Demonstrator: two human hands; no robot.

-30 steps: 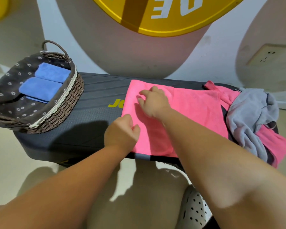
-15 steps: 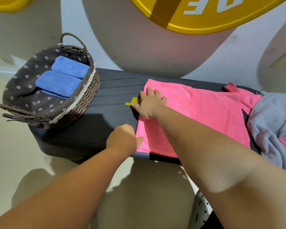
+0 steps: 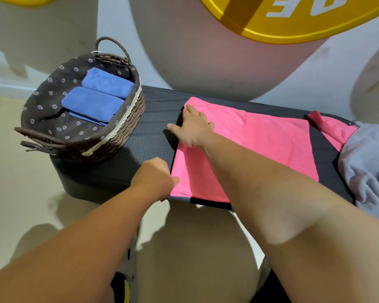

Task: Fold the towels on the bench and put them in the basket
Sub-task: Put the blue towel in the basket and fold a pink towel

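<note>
**Q:** Item one, the task's thing: where is it?

**A:** Pink towel (image 3: 249, 145). It lies flat across the middle of the bench (image 3: 153, 147), with its left edge facing the basket (image 3: 127, 127) and its near edge at the bench's front lip.

**Q:** Item two, your hands on it?

**A:** Right hand (image 3: 193, 130): fingers straight and spread, pressing the towel's far left corner, thumb out over bare bench. Left hand (image 3: 155, 178): fingers curled tight at the near left corner. They seem to pinch the edge, though the back of the hand hides the grip itself.

**Q:** Item three, the surroundings?

**A:** The basket sits on the bench's left end, well apart from the towel, with two folded blue towels (image 3: 90, 103) inside. At the right end is a heap: a second pink towel (image 3: 333, 130) under a grey towel (image 3: 368, 162), just beside the spread one.

**Q:** Item four, the hazards?

**A:**
- **Crooked fold:** if you lift the near corner while the far one stays pinned, the edge goes over skewed and the cloth bunches.
- **Slide:** a hard pull towards you could drag the towel off the front lip.
- **Snag:** carry the left edge too far right and it lands on the heap and catches there.
</note>
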